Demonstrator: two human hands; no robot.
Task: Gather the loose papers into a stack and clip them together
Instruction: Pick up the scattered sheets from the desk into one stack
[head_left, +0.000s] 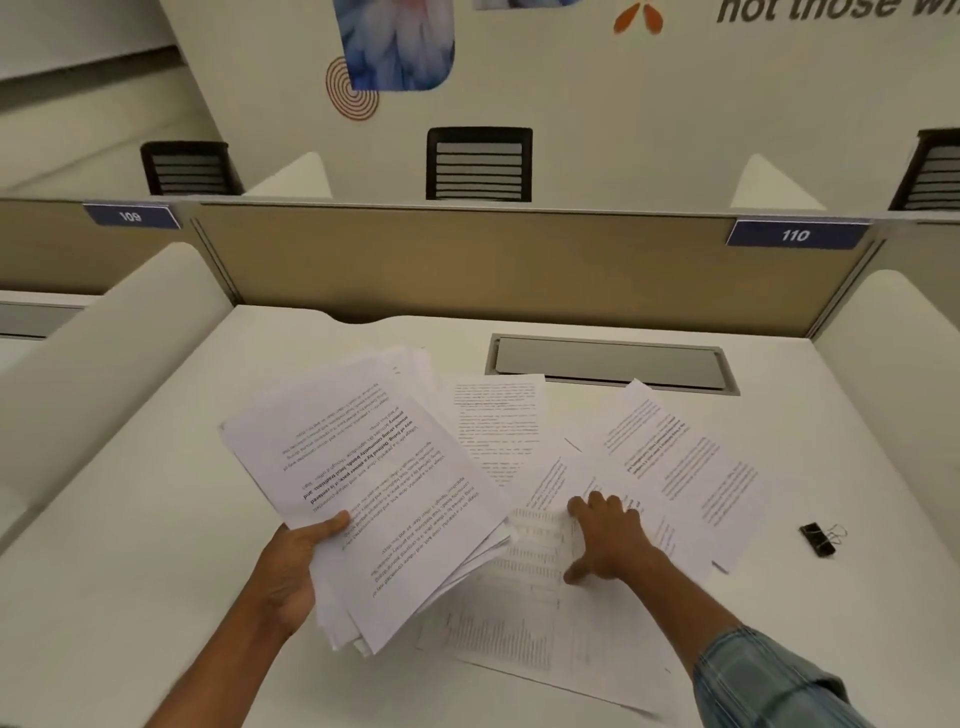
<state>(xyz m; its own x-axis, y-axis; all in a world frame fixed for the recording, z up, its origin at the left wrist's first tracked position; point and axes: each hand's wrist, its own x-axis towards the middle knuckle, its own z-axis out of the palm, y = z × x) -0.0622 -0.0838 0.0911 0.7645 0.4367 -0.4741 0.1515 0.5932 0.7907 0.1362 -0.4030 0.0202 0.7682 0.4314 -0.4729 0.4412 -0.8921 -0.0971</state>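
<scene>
White desk (156, 545) w/ printed sheets spread over the middle and right. Left hand (291, 566) grips a thick stack of papers (374, 478) by its near-left edge, thumb on top, fingers hidden underneath; the stack is lifted and tilted, edges uneven, text upside down to the camera. Right hand (605, 540) lies palm down on the loose papers (519, 613), fingers spread and pressing, not curled round anything. Approx. four or five loose sheets still lie flat and overlapping: one w/ a table of figures under the right hand, one text sheet (496, 421) behind it, another text sheet (680, 462) angled off to the right. Black binder clip (818, 540) sits on the desk at the far right, apart from the sheets, nothing touching it. Grey cable hatch (608, 361) is set in the desk behind the papers. Tan divider (467, 260) at the back carries a blue tag no. 110 (795, 235); a dark chair (478, 163) shows beyond.
</scene>
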